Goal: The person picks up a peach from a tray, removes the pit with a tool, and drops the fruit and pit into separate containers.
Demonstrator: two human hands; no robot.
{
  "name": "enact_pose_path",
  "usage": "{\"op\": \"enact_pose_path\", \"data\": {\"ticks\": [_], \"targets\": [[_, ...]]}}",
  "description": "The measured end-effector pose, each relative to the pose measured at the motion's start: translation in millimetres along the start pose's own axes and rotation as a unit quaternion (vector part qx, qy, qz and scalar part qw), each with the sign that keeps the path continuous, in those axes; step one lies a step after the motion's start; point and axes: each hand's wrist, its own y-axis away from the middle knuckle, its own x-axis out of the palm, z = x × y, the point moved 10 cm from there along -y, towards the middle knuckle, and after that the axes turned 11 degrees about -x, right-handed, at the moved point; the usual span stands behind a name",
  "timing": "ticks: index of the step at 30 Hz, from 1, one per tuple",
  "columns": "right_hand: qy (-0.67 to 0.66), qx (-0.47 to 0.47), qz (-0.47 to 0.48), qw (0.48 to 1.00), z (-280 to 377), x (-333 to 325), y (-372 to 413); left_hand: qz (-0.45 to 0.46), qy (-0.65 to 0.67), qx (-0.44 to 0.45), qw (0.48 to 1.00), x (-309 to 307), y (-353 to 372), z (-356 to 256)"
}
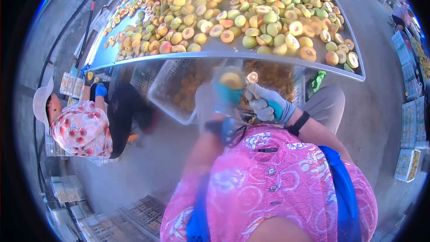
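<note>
My left hand (227, 93), smeared by motion in a teal and grey glove, has a yellow peach half (231, 80) at its fingertips. Just beside it, my right hand (268, 103) wears a grey glove with a teal palm, its fingers curled closed. At its thumb and forefinger shows a small pale, orange-brown piece (252, 77); I cannot tell whether it is fruit or part of a tool. Both hands are over my lap, below the near edge of a metal table (224, 55) heaped with cut peaches (268, 17).
Under the table edge, white plastic crates (172, 103) hold yellow-orange pieces. On the left a person (80, 127) in a hat and blue gloves sits at the same table. Stacked crates (408, 121) line the right side, with another person (402, 17) farther back.
</note>
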Motion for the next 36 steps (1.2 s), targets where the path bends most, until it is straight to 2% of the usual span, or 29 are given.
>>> {"op": "enact_pose_path", "data": {"ticks": [1, 2, 3, 4, 5, 7, 9, 10, 11, 13, 14, 16, 17, 19, 20, 21, 23, 24, 25, 27, 29, 31, 32, 33, 34, 35, 36], "targets": [[0.003, -0.003, -0.001, 1.0, 5.1, 2.1, 4.1, 0.023, 0.13, -0.05, 0.99, 2.1, 5.1, -13.2], [0.111, -0.034, -0.111, 0.987, 16.5, -17.5, 10.1, 0.043, 0.259, -0.096, 0.96, 3.8, 12.6, -29.9], [0.217, -0.062, -0.216, 0.95, 30.7, -35.5, 20.0, -0.015, 0.164, -0.026, 0.986, -22.9, 1.1, -50.0], [0.302, -0.102, -0.254, 0.913, 41.4, -55.7, 21.7, -0.082, 0.083, 0.012, 0.993, -39.5, 4.7, -71.8], [0.304, -0.1, -0.249, 0.914, 41.7, -61.1, 22.7, -0.166, -0.064, 0.164, 0.97, -64.4, 1.8, -106.2], [0.277, -0.083, -0.296, 0.91, 42.8, -78.9, 32.6, -0.229, -0.293, 0.274, 0.887, -76.7, -8.5, -137.2], [0.275, -0.082, -0.29, 0.913, 41.7, -80.5, 29.0, -0.213, -0.422, 0.264, 0.841, -49.9, -23.8, -135.0], [0.29, -0.084, -0.289, 0.908, 41.9, -77.6, 27.0, -0.196, -0.496, 0.296, 0.793, -13.4, -19.2, -140.7], [0.306, -0.088, -0.288, 0.903, 43.7, -75.4, 26.4, -0.16, -0.536, 0.282, 0.78, 3.4, -34.2, -134.6], [0.328, -0.089, -0.271, 0.901, 46.3, -80.6, 26.2, -0.151, -0.59, 0.216, 0.763, 23.1, -66.8, -120.1], [0.341, -0.095, -0.282, 0.892, 48.8, -81.3, 29.5, -0.15, -0.588, 0.22, 0.764, 33.2, -77.2, -118.8], [0.38, -0.096, -0.299, 0.87, 55.6, -85.0, 38.1, -0.145, -0.662, 0.303, 0.67, 59.5, -92.5, -114.5], [0.381, -0.099, -0.301, 0.869, 57.5, -85.5, 41.7, -0.143, -0.661, 0.305, 0.671, 61.2, -104.1, -113.2], [0.36, -0.099, -0.293, 0.88, 56.6, -86.0, 47.8, -0.129, -0.764, 0.278, 0.567, 74.5, -122.4, -98.8], [0.35, -0.107, -0.292, 0.884, 57.7, -88.9, 49.6, -0.115, -0.798, 0.233, 0.543, 72.3, -133.1, -90.2], [0.348, -0.108, -0.294, 0.884, 58.6, -89.2, 51.1, -0.111, -0.799, 0.232, 0.544, 71.2, -140.0, -86.5], [0.351, -0.12, -0.281, 0.885, 60.3, -83.4, 49.7, -0.108, -0.78, 0.206, 0.581, 62.1, -153.1, -80.7], [0.349, -0.121, -0.281, 0.886, 61.4, -80.7, 47.2, -0.1, -0.763, 0.255, 0.585, 70.4, -144.0, -86.4], [0.365, -0.123, -0.277, 0.88, 63.9, -76.1, 43.9, -0.099, -0.765, 0.255, 0.584, 72.1, -139.9, -86.1], [0.381, -0.126, -0.274, 0.874, 67.0, -66.9, 38.4, -0.094, -0.686, 0.232, 0.683, 66.7, -128.7, -89.7], [0.391, -0.141, -0.283, 0.865, 73.4, -56.8, 35.8, -0.075, -0.68, 0.237, 0.69, 72.5, -113.7, -87.8], [0.421, -0.138, -0.29, 0.848, 82.1, -43.1, 35.6, -0.083, -0.504, 0.135, 0.849, 72.4, -92.4, -89.8], [0.453, -0.135, -0.297, 0.83, 86.7, -39.7, 34.7, -0.061, -0.338, 0.1, 0.934, 34.6, -123.8, -58.0], [0.451, -0.135, -0.297, 0.83, 86.9, -42.4, 30.7, -0.061, -0.339, 0.099, 0.933, 40.3, -110.6, -58.4], [0.487, -0.17, -0.285, 0.808, 94.0, -40.9, 25.8, 0.018, -0.159, 0.017, 0.987, 52.0, -90.9, -45.2], [0.522, -0.205, -0.272, 0.782, 100.8, -35.6, 22.2, 0.094, 0.03, -0.066, 0.993, 66.5, -74.1, -28.8], [0.523, -0.209, -0.273, 0.78, 102.1, -26.5, 21.8, 0.096, 0.058, -0.047, 0.993, 66.2, -68.9, -20.8]]}}
